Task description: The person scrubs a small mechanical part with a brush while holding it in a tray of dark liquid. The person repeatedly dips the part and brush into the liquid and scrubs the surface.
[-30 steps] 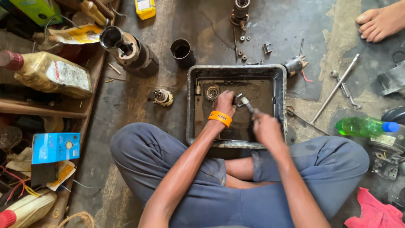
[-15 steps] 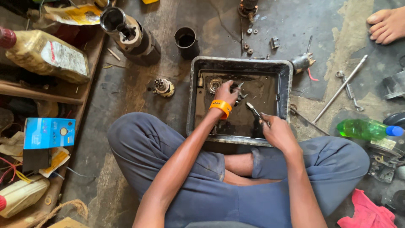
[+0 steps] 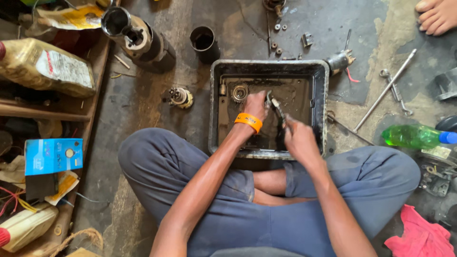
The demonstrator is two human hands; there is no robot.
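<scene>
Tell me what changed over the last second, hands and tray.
The right hand drew back toward the tray's near edge, its slim metal tool now angled up to the left hand. The left hand stayed low in the metal tray, near the round gear part. Tray, green bottle and long wrench stayed put.

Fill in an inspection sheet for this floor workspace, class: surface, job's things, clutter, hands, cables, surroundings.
Surface: stained concrete floor, dark and oily.
Job's things: black tray with dirty liquid; a round part lies in it; pliers over the tray.
Clutter: long wrench, loose bolts, black cup, metal cylinder, green bottle, pink rag.
Hands: left hand, above an orange wristband, inside the tray; right hand grips the pliers.
Cables: red wire by a small motor.
Surroundings: wooden shelf with an oil bottle; another person's foot.
</scene>
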